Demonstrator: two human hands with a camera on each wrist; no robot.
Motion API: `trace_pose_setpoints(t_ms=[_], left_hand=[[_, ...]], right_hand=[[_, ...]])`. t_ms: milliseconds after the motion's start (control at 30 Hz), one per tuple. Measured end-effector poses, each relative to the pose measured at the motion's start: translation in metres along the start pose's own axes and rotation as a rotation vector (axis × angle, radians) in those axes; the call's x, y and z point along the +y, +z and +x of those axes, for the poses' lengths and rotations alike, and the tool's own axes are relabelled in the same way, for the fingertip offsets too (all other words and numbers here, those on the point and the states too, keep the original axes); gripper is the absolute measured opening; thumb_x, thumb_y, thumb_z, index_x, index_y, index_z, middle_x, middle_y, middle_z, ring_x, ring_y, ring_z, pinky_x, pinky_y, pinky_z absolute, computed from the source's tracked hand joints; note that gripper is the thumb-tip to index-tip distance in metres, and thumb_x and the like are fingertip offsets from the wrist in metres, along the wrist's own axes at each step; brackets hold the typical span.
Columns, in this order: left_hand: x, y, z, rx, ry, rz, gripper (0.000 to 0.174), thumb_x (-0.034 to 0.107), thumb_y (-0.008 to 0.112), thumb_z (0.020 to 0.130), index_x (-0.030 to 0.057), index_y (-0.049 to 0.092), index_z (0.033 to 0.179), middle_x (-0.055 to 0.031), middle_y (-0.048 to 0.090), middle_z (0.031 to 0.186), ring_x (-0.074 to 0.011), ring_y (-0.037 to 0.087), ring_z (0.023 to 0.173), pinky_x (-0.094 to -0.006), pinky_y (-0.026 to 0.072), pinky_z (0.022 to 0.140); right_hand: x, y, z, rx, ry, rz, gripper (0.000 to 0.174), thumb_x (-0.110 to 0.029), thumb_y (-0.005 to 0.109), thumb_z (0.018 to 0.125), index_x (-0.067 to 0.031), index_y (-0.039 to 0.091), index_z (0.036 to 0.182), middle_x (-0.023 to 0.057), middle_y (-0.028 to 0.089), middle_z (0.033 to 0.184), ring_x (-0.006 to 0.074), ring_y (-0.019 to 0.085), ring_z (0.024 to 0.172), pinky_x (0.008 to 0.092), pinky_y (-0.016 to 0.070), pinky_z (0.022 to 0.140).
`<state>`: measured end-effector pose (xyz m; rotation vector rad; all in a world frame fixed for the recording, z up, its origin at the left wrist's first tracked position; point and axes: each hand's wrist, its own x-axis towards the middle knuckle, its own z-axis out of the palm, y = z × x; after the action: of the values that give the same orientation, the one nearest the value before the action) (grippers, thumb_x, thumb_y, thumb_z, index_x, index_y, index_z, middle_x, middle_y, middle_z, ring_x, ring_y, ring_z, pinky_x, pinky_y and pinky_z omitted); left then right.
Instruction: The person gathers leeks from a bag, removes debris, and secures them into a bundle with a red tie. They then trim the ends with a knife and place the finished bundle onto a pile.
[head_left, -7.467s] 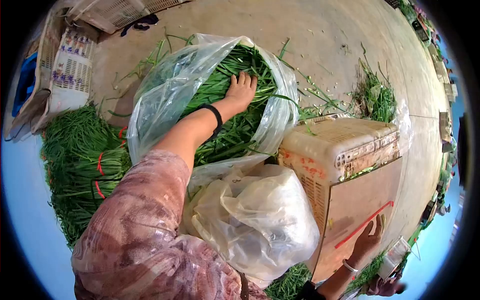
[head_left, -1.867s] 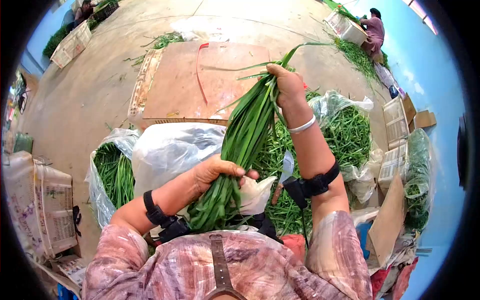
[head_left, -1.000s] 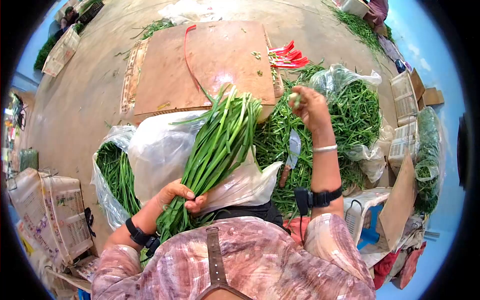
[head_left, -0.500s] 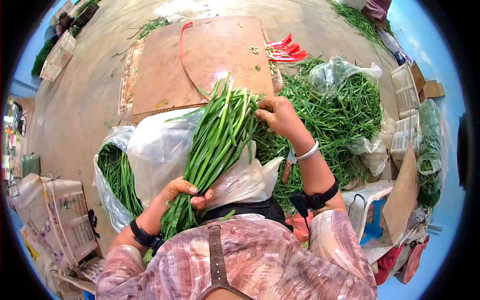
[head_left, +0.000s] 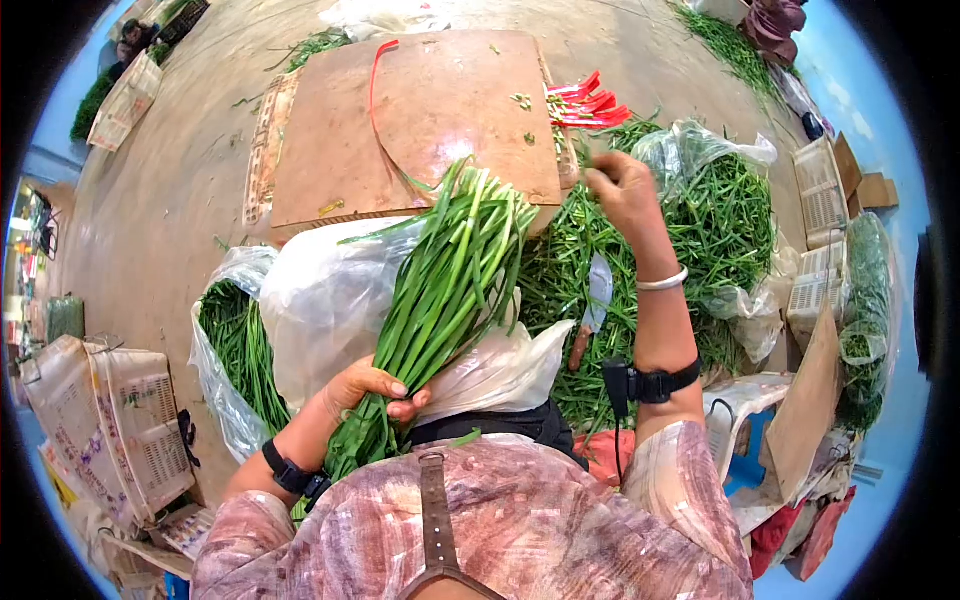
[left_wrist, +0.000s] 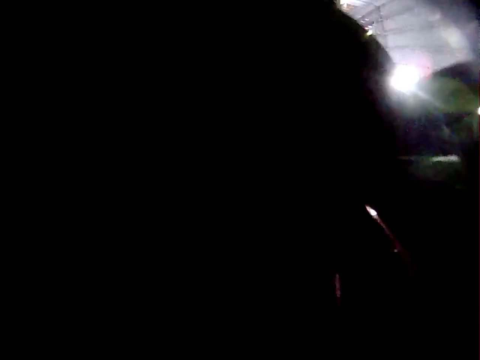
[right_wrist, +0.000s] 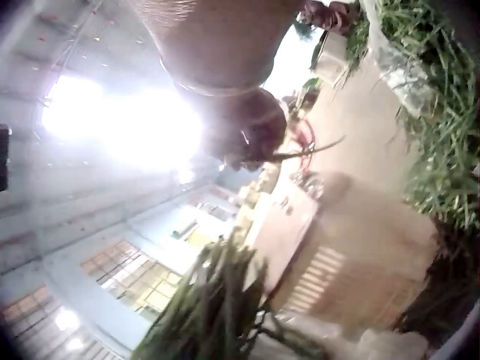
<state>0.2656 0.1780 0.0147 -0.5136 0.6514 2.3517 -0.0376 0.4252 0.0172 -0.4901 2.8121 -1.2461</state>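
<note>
In the head view my left hand point(head_left: 370, 388) grips a bunch of garlic chives point(head_left: 450, 270) round its leafy lower part, over my lap. The pale stem ends fan out up and to the right, near the board's front edge. My right hand point(head_left: 628, 195) is raised to the right of the bunch, apart from it, with thumb and fingers pinched together. In the right wrist view a thin stalk point(right_wrist: 311, 152) sticks out from those fingers. Below that hand a knife point(head_left: 598, 295) with a wooden handle lies on a heap of loose chives point(head_left: 690, 240). The left wrist view is almost wholly dark.
A brown board point(head_left: 330, 130) tops a crate ahead, with a red strip point(head_left: 376, 100) on it. Several red ties point(head_left: 590, 105) hang at its right edge. A bag of chives point(head_left: 240, 345) stands left, beside a white plastic bag point(head_left: 330, 300). Stacked crates point(head_left: 110, 425) stand further left.
The right hand went to the stem ends of the bunch half a second ago and has now pulled away up and right. The left hand keeps its grip. Earlier, the right hand also held the bunch.
</note>
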Motion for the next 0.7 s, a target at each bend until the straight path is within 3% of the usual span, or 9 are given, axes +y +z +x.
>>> trace_pose_setpoints(t_ms=[67, 133, 200, 300, 400, 533, 600, 667, 700], left_hand=[[0.001, 0.001, 0.001, 0.022, -0.001, -0.006, 0.048, 0.004, 0.065, 0.070, -0.0029, 0.046, 0.114, -0.0178, 0.056, 0.080, -0.0148, 0.047, 0.050, -0.0263, 0.0364, 0.048], [0.000, -0.004, 0.004, 0.035, 0.012, 0.155, 0.051, 0.002, 0.065, 0.070, -0.0018, 0.045, 0.117, -0.0182, 0.056, 0.081, -0.0166, 0.048, 0.051, -0.0271, 0.0387, 0.049], [-0.001, -0.003, 0.006, 0.071, 0.003, 0.206, 0.049, 0.004, 0.068, 0.069, -0.0026, 0.048, 0.114, -0.0167, 0.058, 0.081, -0.0172, 0.050, 0.052, -0.0274, 0.0414, 0.050], [-0.001, 0.014, 0.000, 0.219, 0.172, 0.439, 0.039, 0.008, 0.074, 0.065, -0.0025, 0.057, 0.098, -0.0122, 0.061, 0.076, -0.0163, 0.054, 0.054, -0.0271, 0.0437, 0.049], [0.003, 0.022, -0.006, 0.241, 0.261, 0.536, 0.036, 0.008, 0.075, 0.065, -0.0017, 0.057, 0.095, -0.0117, 0.061, 0.075, -0.0157, 0.054, 0.053, -0.0265, 0.0437, 0.048], [0.002, 0.018, 0.004, 0.254, 0.248, 0.482, 0.036, 0.008, 0.075, 0.064, -0.0020, 0.058, 0.094, -0.0112, 0.061, 0.073, -0.0156, 0.055, 0.053, -0.0264, 0.0446, 0.049], [0.001, 0.018, 0.007, 0.248, 0.259, 0.498, 0.035, 0.007, 0.074, 0.064, -0.0021, 0.058, 0.094, -0.0111, 0.061, 0.073, -0.0156, 0.055, 0.053, -0.0266, 0.0446, 0.049], [-0.002, 0.017, 0.005, 0.257, 0.271, 0.505, 0.034, 0.006, 0.073, 0.064, -0.0022, 0.058, 0.093, -0.0110, 0.061, 0.073, -0.0156, 0.055, 0.053, -0.0267, 0.0445, 0.049], [-0.002, 0.016, 0.004, 0.256, 0.266, 0.500, 0.033, 0.004, 0.071, 0.064, -0.0023, 0.058, 0.093, -0.0110, 0.061, 0.073, -0.0157, 0.055, 0.053, -0.0268, 0.0445, 0.049]], right_hand=[[-0.029, 0.018, -0.012, -0.208, -0.304, 0.226, 0.025, -0.017, 0.068, 0.078, 0.0043, 0.060, 0.088, 0.0154, 0.064, 0.079, 0.0238, 0.062, 0.072, 0.0312, 0.0485, 0.068], [-0.060, 0.032, -0.029, -0.276, -0.322, -0.070, 0.036, -0.022, 0.073, 0.073, 0.0034, 0.059, 0.093, 0.0180, 0.064, 0.087, 0.0270, 0.063, 0.079, 0.0349, 0.0483, 0.073], [-0.054, 0.043, -0.031, -0.293, -0.299, -0.126, 0.038, -0.023, 0.075, 0.069, 0.0026, 0.059, 0.093, 0.0203, 0.063, 0.085, 0.0328, 0.063, 0.080, 0.0387, 0.0482, 0.073], [-0.048, 0.031, -0.039, -0.315, -0.229, -0.174, 0.035, -0.024, 0.073, 0.070, -0.0004, 0.058, 0.093, 0.0232, 0.061, 0.088, 0.0377, 0.060, 0.085, 0.0445, 0.0471, 0.072], [-0.039, 0.010, -0.056, -0.142, -0.503, -0.076, 0.027, -0.012, 0.067, 0.074, -0.0018, 0.054, 0.095, 0.0206, 0.059, 0.084, 0.0401, 0.058, 0.075, 0.0454, 0.0472, 0.065], [-0.017, 0.026, -0.070, 0.012, -0.466, -0.120, 0.020, 0.005, 0.058, 0.074, -0.0028, 0.057, 0.092, 0.0177, 0.060, 0.085, 0.0378, 0.058, 0.076, 0.0392, 0.0483, 0.065], [0.001, 0.037, -0.070, 0.131, -0.488, -0.049, 0.018, 0.006, 0.056, 0.076, -0.0032, 0.058, 0.091, 0.0146, 0.061, 0.077, 0.0313, 0.060, 0.067, 0.0370, 0.0482, 0.060], [0.026, 0.046, -0.063, 0.172, -0.249, 0.167, 0.015, 0.006, 0.054, 0.080, -0.0035, 0.061, 0.090, 0.0072, 0.061, 0.069, 0.0174, 0.058, 0.057, 0.0306, 0.0467, 0.054], [0.037, 0.041, -0.056, 0.120, -0.007, 0.294, 0.012, 0.004, 0.053, 0.084, -0.0004, 0.062, 0.091, 0.0024, 0.061, 0.068, 0.0070, 0.053, 0.056, 0.0240, 0.0445, 0.051]])
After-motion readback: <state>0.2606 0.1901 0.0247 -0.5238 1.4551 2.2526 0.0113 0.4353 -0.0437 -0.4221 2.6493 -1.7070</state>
